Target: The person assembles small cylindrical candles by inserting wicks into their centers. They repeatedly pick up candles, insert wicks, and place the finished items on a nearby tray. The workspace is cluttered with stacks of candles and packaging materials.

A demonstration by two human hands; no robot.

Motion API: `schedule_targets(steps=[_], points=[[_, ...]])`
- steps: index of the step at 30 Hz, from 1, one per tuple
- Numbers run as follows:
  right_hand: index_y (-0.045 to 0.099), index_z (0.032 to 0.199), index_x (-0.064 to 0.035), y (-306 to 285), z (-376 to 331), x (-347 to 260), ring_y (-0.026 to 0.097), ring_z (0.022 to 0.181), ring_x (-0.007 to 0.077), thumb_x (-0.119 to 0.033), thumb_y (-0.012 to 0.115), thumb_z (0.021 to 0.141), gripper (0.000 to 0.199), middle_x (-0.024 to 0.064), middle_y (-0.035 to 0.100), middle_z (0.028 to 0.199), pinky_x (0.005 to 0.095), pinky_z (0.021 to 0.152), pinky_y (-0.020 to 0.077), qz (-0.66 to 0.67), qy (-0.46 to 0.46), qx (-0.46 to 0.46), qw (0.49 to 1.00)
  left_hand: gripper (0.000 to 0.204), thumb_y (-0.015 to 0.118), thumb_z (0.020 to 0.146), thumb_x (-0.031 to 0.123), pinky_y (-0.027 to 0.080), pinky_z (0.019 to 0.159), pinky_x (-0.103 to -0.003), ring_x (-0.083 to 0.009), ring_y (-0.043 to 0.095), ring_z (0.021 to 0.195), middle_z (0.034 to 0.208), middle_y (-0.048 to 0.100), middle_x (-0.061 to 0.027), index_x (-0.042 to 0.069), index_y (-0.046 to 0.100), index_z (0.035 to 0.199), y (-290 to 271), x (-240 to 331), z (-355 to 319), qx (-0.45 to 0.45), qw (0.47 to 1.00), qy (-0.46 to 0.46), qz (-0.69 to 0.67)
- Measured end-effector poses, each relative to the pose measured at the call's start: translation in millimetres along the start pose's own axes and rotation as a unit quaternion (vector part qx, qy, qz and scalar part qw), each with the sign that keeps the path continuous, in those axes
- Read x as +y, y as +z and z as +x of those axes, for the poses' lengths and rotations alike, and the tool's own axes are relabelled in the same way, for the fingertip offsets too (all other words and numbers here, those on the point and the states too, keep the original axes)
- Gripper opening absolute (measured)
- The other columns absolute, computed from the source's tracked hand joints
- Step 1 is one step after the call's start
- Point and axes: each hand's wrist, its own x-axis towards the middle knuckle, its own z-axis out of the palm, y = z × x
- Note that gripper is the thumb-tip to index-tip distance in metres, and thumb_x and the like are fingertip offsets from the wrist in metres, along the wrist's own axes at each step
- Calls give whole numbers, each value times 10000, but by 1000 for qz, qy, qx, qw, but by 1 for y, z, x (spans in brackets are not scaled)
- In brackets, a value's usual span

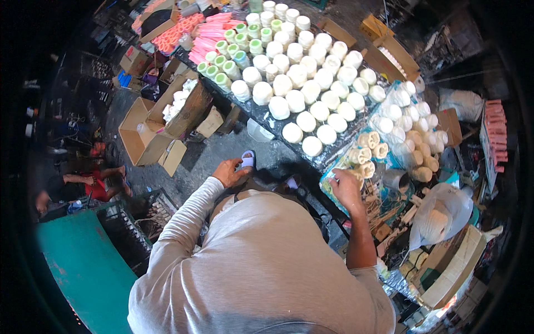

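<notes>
My left hand (229, 173) is held over my lap, near my knee, with its fingers loosely bent and nothing seen in them. At the near right corner of the table, my right hand (347, 190) has its fingers drawn together; a small white bit shows at the fingertips, too small to name. Just beyond that hand stand several cream-coloured hollow pieces (365, 155) with ridged openings. Rows of white round-topped cylinders (310, 92) cover most of the dark table (257, 114). Green-rimmed cylinders (231, 69) and pink sticks (208, 40) stand and lie at its far left.
Open cardboard boxes (137, 129) sit on the floor to the left, one with white pieces. A green panel (83, 267) fills the lower left. At right are a clear plastic bag (442, 214), a metal can (396, 181) and stacked pink pieces (495, 131). Another person (83, 186) sits far left.
</notes>
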Motion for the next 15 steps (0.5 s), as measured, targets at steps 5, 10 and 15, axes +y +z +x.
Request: schedule_targets(steps=[5, 10, 15], points=[[701, 1164, 4, 37, 6, -35, 688, 955, 436, -184, 777, 885, 345, 229, 715, 1026, 501, 848, 548, -17, -38, -58, 997, 661, 813, 844, 408, 578, 946, -459, -387, 739, 1041, 1186, 729, -276, -40, 665, 1306, -20, -37, 21, 60, 998, -3, 15], [694, 1124, 0, 67, 10, -65, 674, 973, 447, -196, 787, 863, 339, 239, 702, 1006, 515, 846, 540, -36, -32, -101, 994, 666, 858, 788, 379, 579, 947, -450, -365, 744, 1023, 1151, 745, -251, -20, 680, 1290, -42, -81, 51, 85, 995, -26, -37], [698, 1159, -13, 100, 30, -93, 672, 965, 459, -241, 792, 858, 388, 245, 707, 1006, 529, 836, 539, -64, 15, -122, 990, 616, 909, 739, 286, 568, 930, -458, -390, 725, 1052, 1136, 742, -228, 18, 692, 1249, -86, -144, 106, 144, 985, -44, -85]])
